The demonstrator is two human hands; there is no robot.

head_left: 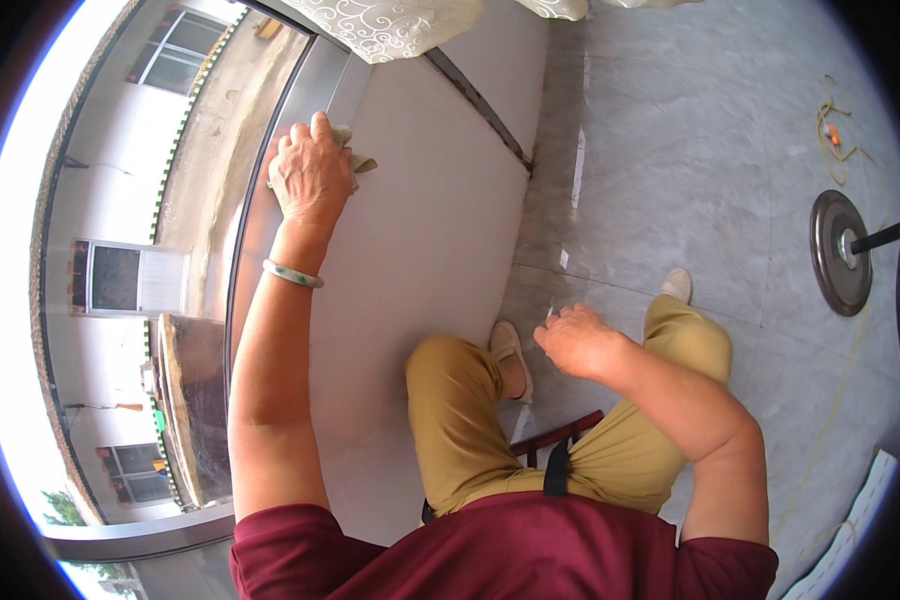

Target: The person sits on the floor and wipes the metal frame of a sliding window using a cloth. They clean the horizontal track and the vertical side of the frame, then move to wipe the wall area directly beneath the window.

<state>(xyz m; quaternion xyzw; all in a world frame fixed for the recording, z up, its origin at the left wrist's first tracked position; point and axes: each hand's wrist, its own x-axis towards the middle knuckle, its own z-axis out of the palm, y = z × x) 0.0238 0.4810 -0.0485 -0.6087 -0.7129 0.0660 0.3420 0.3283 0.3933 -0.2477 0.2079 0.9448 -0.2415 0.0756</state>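
Clasping the cloth (363, 164) from above, the left hand (310, 170) rested on the sill (315, 88), fingers bent over the fabric, a loose corner poking out past its inner edge on the wall (420, 200) side. The cloth was thus right at the sill, bunched beneath the palm; its own long axis could not be told, since the hand hid most of it. What seemed to matter was the line of the sill: it ran lengthwise along the person's left, out toward the curtain (400, 25), with the window (205, 300) on its outer side. The left arm reached almost parallel to the sill, so any shift of the cloth probably called for following that length. The right hand (577, 342) was well apart from the sill, off to its right above the floor (650, 150), fingers loosely curled; whether they pinched anything small, one could not tell. Of the two, the left was plainly nearer, the only one at the cloth.
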